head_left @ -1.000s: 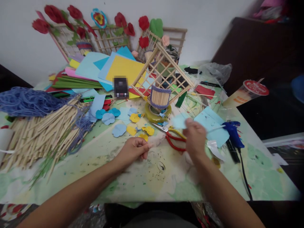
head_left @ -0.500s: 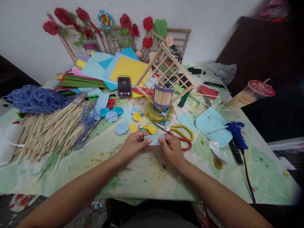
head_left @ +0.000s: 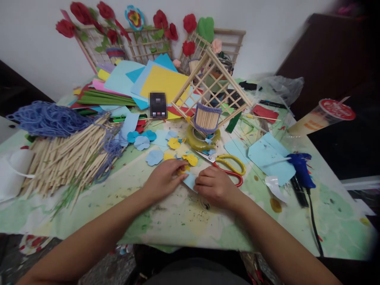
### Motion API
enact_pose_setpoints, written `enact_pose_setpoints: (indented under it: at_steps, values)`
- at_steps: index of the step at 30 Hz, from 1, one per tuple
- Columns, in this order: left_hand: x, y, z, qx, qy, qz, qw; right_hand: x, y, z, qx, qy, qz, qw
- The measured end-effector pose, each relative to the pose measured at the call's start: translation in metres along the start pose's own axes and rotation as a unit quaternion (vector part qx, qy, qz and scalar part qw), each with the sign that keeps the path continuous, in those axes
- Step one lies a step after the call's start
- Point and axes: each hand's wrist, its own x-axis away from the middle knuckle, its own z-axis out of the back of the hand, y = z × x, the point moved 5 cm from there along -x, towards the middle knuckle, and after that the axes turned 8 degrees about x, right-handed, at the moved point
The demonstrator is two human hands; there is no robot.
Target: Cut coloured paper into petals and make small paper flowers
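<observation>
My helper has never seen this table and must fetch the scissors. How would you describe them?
On the table, find the wooden lattice tilted like a diamond. Nearer the person, just beyond the right hand, lie the scissors. One looped handle is yellow and the other red, unlike anything around them.

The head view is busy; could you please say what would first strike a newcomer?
A stick lattice, tilted like a diamond, probably stands out first at upper centre, behind the scissors. Red flowers brighten the upper left. Below centre, the left hand and right hand hold light-blue paper.
</observation>
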Motion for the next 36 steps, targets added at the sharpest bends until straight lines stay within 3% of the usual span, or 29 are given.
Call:
enact_pose_setpoints:
  at_steps: [2,5,10,14,17,24,30,36]
  values:
    - [0.013,0.012,-0.005,-0.075,0.002,-0.089,0.993,0.001,0.000,-0.004,-0.002,-0.044,0.007,0.999]
    - [0.034,0.018,-0.025,-0.144,-0.100,-0.157,0.972,0.003,0.002,-0.009,-0.043,-0.089,-0.003,0.995]
    - [0.050,0.012,-0.039,-0.221,-0.130,-0.168,0.952,0.003,0.010,-0.014,-0.114,-0.109,-0.113,0.981]
    - [0.050,0.011,-0.040,-0.237,-0.122,-0.183,0.946,0.003,0.016,-0.019,-0.067,-0.127,-0.238,0.961]
    - [0.048,0.012,-0.039,-0.236,-0.128,-0.200,0.942,0.001,0.017,-0.024,-0.047,-0.140,-0.285,0.947]
    - [0.044,0.011,-0.034,-0.220,-0.137,-0.217,0.941,-0.002,0.022,-0.032,0.004,-0.151,-0.342,0.928]
    - [0.044,0.007,-0.034,-0.197,-0.170,-0.176,0.949,-0.004,0.023,-0.034,0.032,-0.148,-0.359,0.921]
    - [0.043,0.009,-0.035,-0.210,-0.153,-0.203,0.944,-0.003,0.021,-0.036,0.065,-0.137,-0.353,0.923]
